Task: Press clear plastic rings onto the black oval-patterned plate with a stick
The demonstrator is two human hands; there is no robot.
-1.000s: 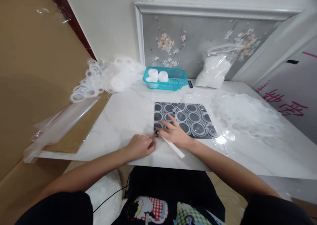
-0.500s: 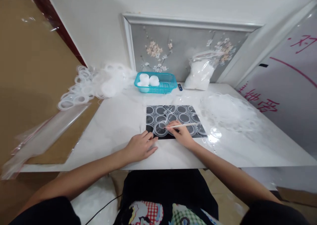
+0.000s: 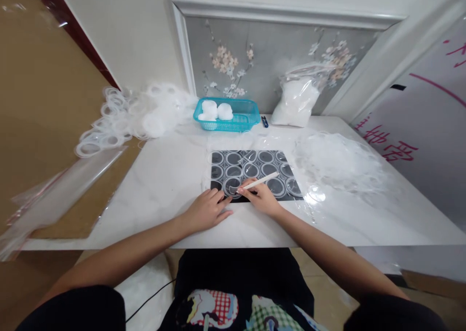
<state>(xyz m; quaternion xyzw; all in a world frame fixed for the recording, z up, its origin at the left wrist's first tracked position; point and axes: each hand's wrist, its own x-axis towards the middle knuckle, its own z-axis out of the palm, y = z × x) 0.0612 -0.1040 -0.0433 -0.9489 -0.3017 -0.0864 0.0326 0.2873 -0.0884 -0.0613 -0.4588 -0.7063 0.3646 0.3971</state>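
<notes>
pinching a thin white stick [image 3: 259, 181] between thumb and fingers, the right hand [image 3: 262, 198] rests on the near edge of a black mat [image 3: 255, 174] covered in clear rings, with the stick's tip down on the ring [image 3: 233, 186] at the mat's near left corner. the left hand [image 3: 204, 210] lies flat on the white table [image 3: 167, 185] right beside it, fingers loosely spread and fingertips touching the mat's near left edge, holding nothing. both hands sit close to the table's front edge, so not much room toward the body, but there's open tabletop to the left. right of the mat there's a heap of clear film [image 3: 337, 161] hemming that side in. further back: a teal basket [image 3: 229, 114] with white rolls, a plastic bag [image 3: 296, 100] of white stuff against the wall, and a pile of white rings [image 3: 127, 117] spilling off the far left corner.
</notes>
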